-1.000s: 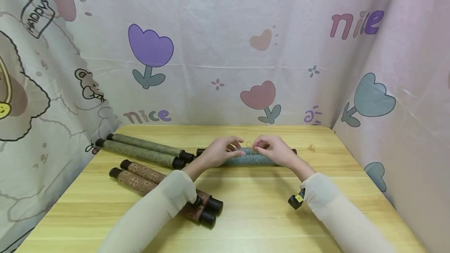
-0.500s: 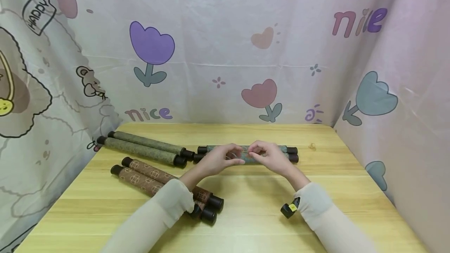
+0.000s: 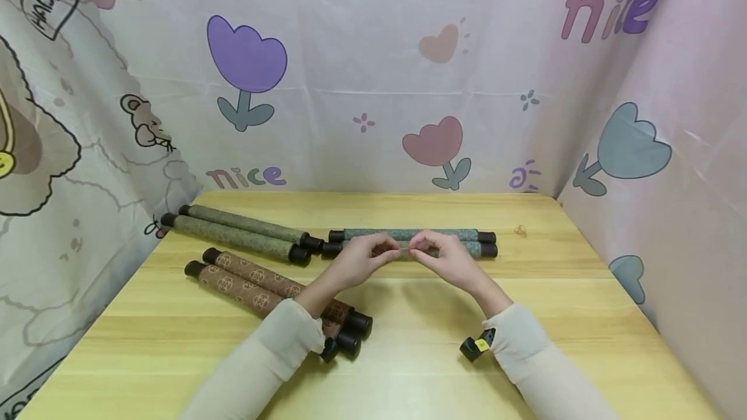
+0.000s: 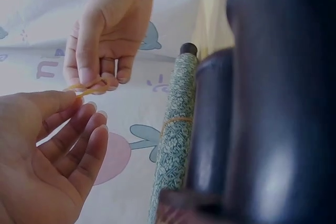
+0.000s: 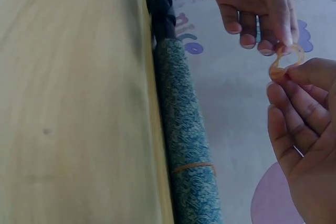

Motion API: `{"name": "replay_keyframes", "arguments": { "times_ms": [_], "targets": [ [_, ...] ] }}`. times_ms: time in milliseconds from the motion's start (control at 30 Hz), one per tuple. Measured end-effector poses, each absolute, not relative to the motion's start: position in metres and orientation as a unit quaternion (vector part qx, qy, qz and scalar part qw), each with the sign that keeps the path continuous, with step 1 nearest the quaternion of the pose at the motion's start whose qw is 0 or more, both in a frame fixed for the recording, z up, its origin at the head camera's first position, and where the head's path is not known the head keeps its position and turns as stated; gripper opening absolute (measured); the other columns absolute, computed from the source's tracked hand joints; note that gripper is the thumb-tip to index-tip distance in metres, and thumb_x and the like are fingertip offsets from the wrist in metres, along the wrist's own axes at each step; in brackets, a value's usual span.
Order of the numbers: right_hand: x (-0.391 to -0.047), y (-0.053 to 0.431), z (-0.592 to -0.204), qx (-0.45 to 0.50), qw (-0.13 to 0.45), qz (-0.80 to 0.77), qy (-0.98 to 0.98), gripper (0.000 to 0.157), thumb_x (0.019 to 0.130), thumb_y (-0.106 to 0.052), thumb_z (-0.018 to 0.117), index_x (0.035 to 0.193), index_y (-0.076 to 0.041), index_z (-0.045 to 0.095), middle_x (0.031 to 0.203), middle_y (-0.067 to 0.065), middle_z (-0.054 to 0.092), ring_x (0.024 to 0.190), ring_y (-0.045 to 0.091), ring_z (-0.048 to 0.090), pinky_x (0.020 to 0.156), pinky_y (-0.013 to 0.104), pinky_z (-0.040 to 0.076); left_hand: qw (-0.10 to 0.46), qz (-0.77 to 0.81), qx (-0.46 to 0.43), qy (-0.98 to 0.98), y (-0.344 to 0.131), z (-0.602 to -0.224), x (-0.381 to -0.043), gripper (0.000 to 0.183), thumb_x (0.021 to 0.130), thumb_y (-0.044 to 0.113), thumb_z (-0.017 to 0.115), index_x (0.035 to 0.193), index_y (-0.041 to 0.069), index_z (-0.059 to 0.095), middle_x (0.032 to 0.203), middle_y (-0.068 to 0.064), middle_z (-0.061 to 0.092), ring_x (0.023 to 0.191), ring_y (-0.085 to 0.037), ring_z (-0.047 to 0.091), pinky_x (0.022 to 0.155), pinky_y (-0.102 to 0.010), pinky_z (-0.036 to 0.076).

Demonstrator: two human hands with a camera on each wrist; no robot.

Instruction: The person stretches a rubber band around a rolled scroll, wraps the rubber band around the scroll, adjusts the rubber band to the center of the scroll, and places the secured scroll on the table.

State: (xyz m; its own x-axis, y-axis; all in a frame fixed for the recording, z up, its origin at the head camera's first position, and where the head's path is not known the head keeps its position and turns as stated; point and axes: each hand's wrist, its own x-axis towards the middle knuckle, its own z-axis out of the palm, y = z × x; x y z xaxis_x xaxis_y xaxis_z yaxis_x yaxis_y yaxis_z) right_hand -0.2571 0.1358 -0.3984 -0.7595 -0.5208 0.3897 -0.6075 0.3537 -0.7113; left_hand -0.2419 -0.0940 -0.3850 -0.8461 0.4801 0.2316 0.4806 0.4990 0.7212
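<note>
Both hands pinch a yellowish rubber band (image 5: 278,72) between thumb and index finger. My left hand (image 3: 364,258) has it from one side and my right hand (image 3: 446,258) from the other, their fingertips almost meeting. In the left wrist view the band stretches as a thin loop from hand to hand. Behind and below the fingers lie two teal patterned scrolls with dark end knobs, the far scroll (image 3: 443,234) and the near scroll (image 3: 474,249), side by side. Another rubber band (image 5: 194,167) circles the teal roll.
Two olive-green scrolls (image 3: 233,232) lie at the back left of the wooden table (image 3: 408,355). Two brown flower-patterned scrolls (image 3: 257,277) lie in front of them, partly under the left forearm. A loose rubber band (image 3: 520,231) rests at the back right. Printed curtains surround the table.
The right hand has moved left towards the left hand with the rubber band. The left fingers, spread before, now pinch the band too. The head view has tilted down slightly.
</note>
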Motion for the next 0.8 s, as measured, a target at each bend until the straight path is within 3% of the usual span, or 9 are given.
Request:
{"name": "replay_keyframes", "arguments": {
  "times_ms": [200, 367, 533, 700, 800],
  "targets": [
    [-0.256, 0.134, -0.402, 0.344, 0.027, 0.470, -0.812, 0.008, 0.098, -0.017, 0.062, 0.105, -0.017, 0.066, 0.092, -0.002, 0.069, 0.085, 0.033, 0.066, 0.073, 0.032, 0.055, 0.000, -0.435, -0.277, -0.857, -0.093, -0.390, -0.241, 0.014, 0.097, 0.031, 0.061, 0.101, 0.020, 0.069, 0.096, 0.004, 0.067, 0.083, -0.008, 0.062, 0.070, -0.028, 0.053],
    [-0.253, 0.132, -0.404, 0.338, 0.021, 0.470, -0.815, 0.010, 0.098, -0.021, 0.062, 0.106, -0.018, 0.067, 0.092, -0.003, 0.069, 0.084, 0.027, 0.066, 0.071, 0.030, 0.054, -0.004, -0.441, -0.277, -0.853, -0.093, -0.394, -0.240, 0.015, 0.098, 0.032, 0.061, 0.100, 0.019, 0.068, 0.096, -0.001, 0.068, 0.082, -0.009, 0.061, 0.071, -0.029, 0.053],
    [-0.250, 0.128, -0.405, 0.333, 0.019, 0.466, -0.820, 0.012, 0.097, -0.024, 0.062, 0.106, -0.018, 0.068, 0.093, 0.003, 0.071, 0.083, 0.022, 0.065, 0.071, 0.030, 0.054, -0.008, -0.441, -0.274, -0.854, -0.094, -0.396, -0.239, 0.015, 0.098, 0.032, 0.061, 0.099, 0.019, 0.068, 0.094, 0.004, 0.067, 0.082, -0.008, 0.061, 0.071, -0.029, 0.052],
    [-0.249, 0.127, -0.404, 0.320, 0.019, 0.474, -0.820, 0.014, 0.097, -0.018, 0.063, 0.107, -0.012, 0.069, 0.095, 0.004, 0.070, 0.084, 0.024, 0.066, 0.071, 0.031, 0.054, -0.008, -0.432, -0.274, -0.859, -0.094, -0.396, -0.239, 0.014, 0.097, 0.032, 0.061, 0.098, 0.020, 0.067, 0.091, 0.005, 0.066, 0.079, -0.009, 0.060, 0.068, -0.029, 0.052],
    [-0.239, 0.126, -0.391, 0.319, 0.011, 0.477, -0.819, 0.014, 0.097, -0.013, 0.062, 0.107, -0.007, 0.069, 0.096, 0.004, 0.070, 0.082, 0.015, 0.065, 0.071, 0.030, 0.054, -0.013, -0.426, -0.274, -0.862, -0.094, -0.395, -0.239, 0.012, 0.097, 0.032, 0.062, 0.097, 0.020, 0.066, 0.089, 0.006, 0.065, 0.077, -0.010, 0.059, 0.067, -0.029, 0.051]
  ]
}}
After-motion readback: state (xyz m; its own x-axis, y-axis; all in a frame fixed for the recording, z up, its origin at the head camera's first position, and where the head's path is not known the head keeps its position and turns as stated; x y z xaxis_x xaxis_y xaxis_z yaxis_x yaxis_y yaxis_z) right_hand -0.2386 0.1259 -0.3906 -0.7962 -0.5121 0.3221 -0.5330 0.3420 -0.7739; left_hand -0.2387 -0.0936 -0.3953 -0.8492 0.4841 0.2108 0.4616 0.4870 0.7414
